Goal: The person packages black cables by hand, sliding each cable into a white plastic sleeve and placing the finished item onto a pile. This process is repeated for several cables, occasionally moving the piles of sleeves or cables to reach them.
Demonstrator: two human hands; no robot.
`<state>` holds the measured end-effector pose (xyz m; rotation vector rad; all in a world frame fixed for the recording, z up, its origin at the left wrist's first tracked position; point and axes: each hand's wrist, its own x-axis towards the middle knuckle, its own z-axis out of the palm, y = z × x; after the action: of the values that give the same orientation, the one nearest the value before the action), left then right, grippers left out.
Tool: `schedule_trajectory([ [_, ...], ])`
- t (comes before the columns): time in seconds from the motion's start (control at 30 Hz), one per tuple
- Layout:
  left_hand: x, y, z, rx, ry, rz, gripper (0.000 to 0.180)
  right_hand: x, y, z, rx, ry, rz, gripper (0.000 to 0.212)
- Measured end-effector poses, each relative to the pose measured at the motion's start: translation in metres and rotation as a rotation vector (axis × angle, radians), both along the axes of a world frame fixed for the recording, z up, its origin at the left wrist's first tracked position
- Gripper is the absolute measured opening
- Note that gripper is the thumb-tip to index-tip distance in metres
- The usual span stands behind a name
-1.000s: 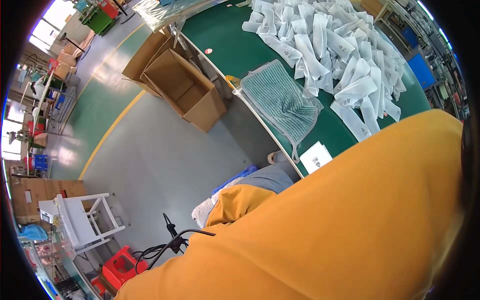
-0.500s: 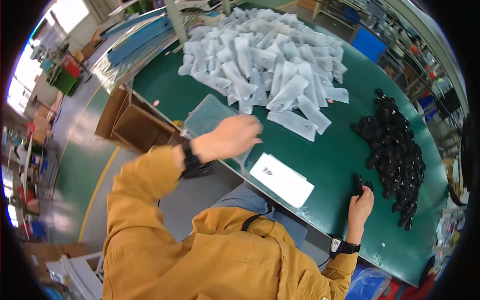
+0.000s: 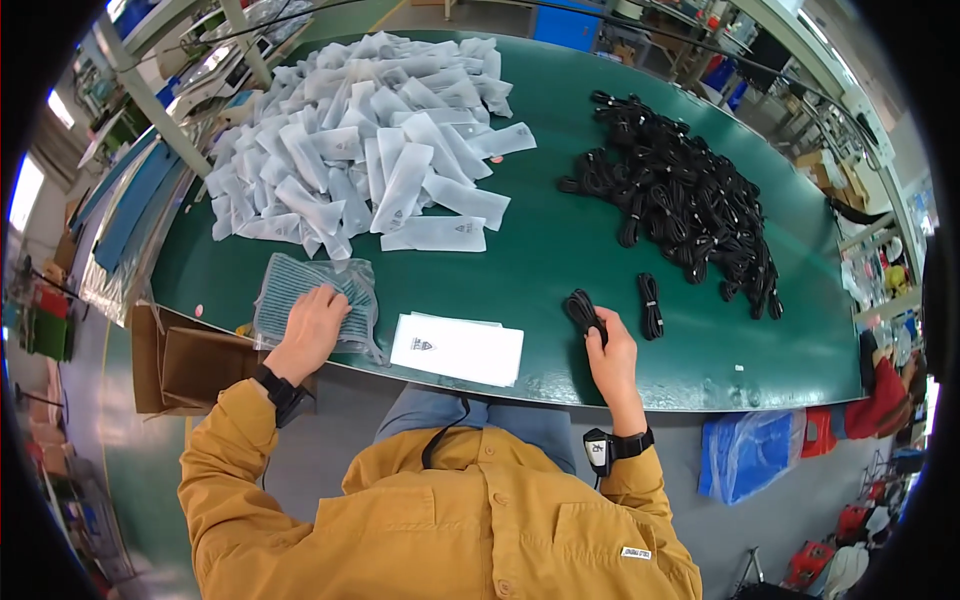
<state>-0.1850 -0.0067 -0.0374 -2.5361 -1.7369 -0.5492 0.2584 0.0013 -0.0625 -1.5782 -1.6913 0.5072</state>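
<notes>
My left hand (image 3: 317, 322) rests palm down on a clear plastic bag (image 3: 362, 285) with a teal striped stack (image 3: 285, 290) inside, at the table's near left edge. Its fingers lie bent and slightly apart over the stack, with nothing visible in them. To the right, my right hand (image 3: 615, 360) is closed on a coiled black cable (image 3: 580, 308), held just above or against the table. Another bundled black cable (image 3: 650, 306) lies beside that hand. Between my hands is a short stack of white printed slips (image 3: 458, 350) near the edge.
A big heap of whitish translucent pouches (image 3: 350, 140) covers the back left of the green table (image 3: 540, 250). Many black cable bundles (image 3: 680, 190) are piled at the back right. An open cardboard box (image 3: 205, 365) stands below the left edge; a blue bin (image 3: 745, 455) sits below the right.
My view has swung to the right. My left hand, blurred above the bag before, now lies on the striped stack. My right hand still holds a black cable, now apart from the pile.
</notes>
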Motion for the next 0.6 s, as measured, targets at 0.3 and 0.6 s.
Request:
schedule_trajectory([
  [0.3,0.152,-0.015,0.012,-0.181,-0.487,-0.392,0.020,0.001,-0.016,0.010,-0.259,0.484,0.070,0.033],
  [0.6,0.184,-0.007,-0.026,-0.103,-0.466,-0.351,0.015,-0.013,-0.036,0.019,-0.308,0.605,0.144,0.034],
])
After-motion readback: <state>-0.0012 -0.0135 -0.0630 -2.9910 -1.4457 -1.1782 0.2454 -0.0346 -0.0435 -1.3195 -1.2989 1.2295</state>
